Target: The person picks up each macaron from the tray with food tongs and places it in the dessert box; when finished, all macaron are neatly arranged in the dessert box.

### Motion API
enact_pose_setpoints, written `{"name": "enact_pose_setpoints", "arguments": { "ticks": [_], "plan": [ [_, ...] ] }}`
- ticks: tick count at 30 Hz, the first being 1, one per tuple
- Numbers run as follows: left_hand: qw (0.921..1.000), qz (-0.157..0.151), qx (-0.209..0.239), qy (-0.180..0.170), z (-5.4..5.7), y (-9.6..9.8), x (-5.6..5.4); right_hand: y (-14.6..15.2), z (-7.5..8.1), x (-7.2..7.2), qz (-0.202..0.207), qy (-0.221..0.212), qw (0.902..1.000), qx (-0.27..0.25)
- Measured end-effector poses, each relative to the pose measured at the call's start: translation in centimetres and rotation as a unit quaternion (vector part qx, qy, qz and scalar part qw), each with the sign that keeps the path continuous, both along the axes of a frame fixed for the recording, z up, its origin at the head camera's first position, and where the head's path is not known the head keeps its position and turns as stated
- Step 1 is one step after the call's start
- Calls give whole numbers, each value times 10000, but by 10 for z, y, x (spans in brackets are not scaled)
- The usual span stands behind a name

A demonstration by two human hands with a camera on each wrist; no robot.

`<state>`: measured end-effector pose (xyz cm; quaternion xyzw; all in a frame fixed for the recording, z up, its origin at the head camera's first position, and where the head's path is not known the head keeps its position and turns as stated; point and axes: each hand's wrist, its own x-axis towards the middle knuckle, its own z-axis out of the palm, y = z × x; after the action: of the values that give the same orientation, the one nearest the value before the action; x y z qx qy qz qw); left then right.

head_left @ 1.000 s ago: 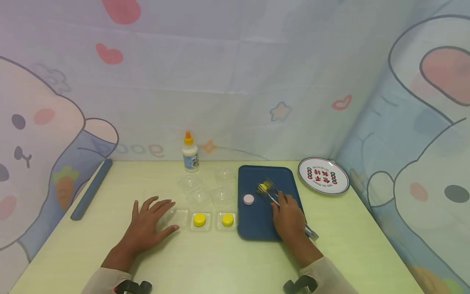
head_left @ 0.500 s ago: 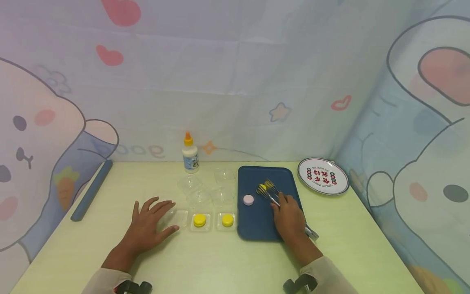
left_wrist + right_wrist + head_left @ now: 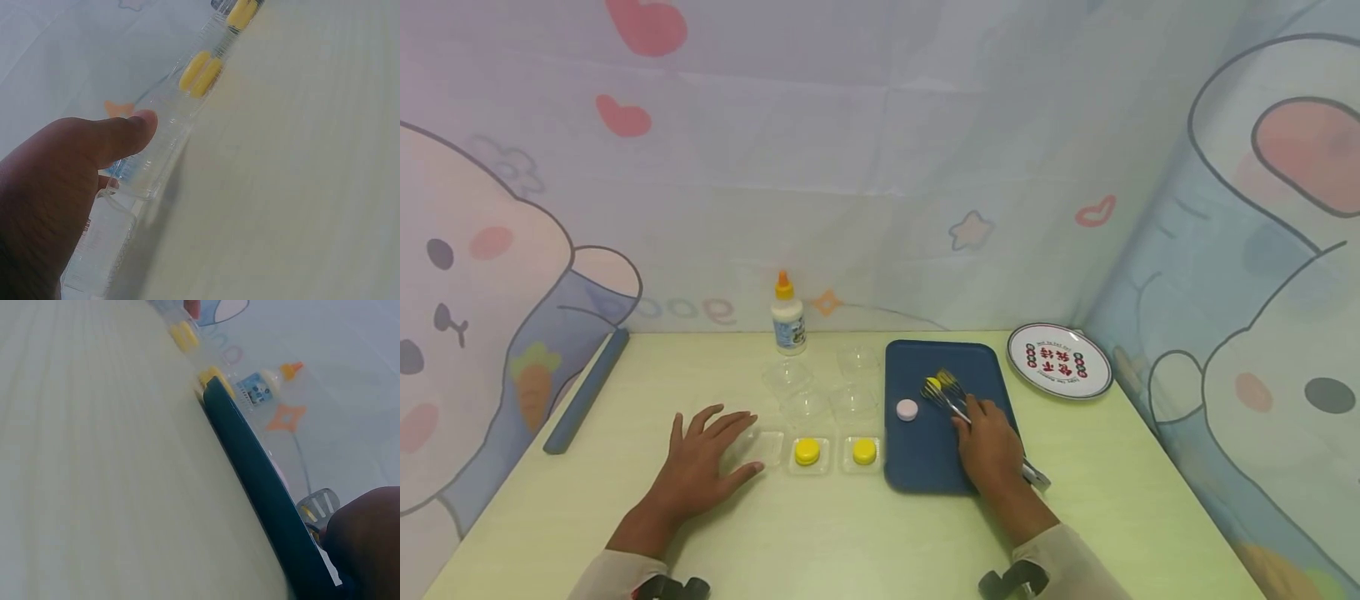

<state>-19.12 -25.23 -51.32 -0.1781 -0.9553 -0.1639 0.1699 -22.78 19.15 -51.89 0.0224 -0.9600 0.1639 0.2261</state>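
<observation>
My right hand [image 3: 992,446] grips metal tongs [image 3: 957,410] with slotted ends, low over the dark blue tray [image 3: 921,467]. A yellow macaron [image 3: 933,383] lies at the slotted ends, partly covered by them. To its left on the tray sits a pink macaron [image 3: 907,409]. My left hand [image 3: 696,467], fingers spread and thumb apart, is at an unfilled clear plastic base [image 3: 770,448]; whether it touches the base I cannot tell. Two more yellow macarons [image 3: 807,451] [image 3: 864,451] rest in clear bases beside it, and the left wrist view shows the thumb [image 3: 134,134] before the row.
Several clear domed lids [image 3: 806,405] lie behind the bases. A white bottle [image 3: 788,321] with an orange tip stands at the back. A printed plate [image 3: 1060,387] is right of the tray, and a grey-blue bar [image 3: 586,392] lies along the left edge.
</observation>
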Motion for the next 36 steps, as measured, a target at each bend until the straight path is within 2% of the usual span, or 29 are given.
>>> {"name": "enact_pose_setpoints", "arguments": {
  "ticks": [7, 12, 17, 24, 30, 36],
  "plan": [
    [10000, -12, 57, -38, 0, 0, 1, -1, 0, 3, 81, 186, 9998, -49],
    [10000, -19, 24, -23, 0, 0, 2, -3, -2, 4, 277, 732, 9969, -95],
    [10000, -38, -11, 45, -1, -2, 2, -8, -2, 6, 540, 1305, 9899, -120],
    [9999, -85, 1, 128, -3, -2, 0, -15, 3, 10, 970, 1763, 9795, -98],
    [9997, -74, -16, 226, -5, -2, 0, -22, 4, 12, 1419, 2039, 9686, 71],
    [9998, -92, 18, 150, -3, -1, -2, -33, 1, 12, 1723, 2235, 9591, 204]
  ]
}}
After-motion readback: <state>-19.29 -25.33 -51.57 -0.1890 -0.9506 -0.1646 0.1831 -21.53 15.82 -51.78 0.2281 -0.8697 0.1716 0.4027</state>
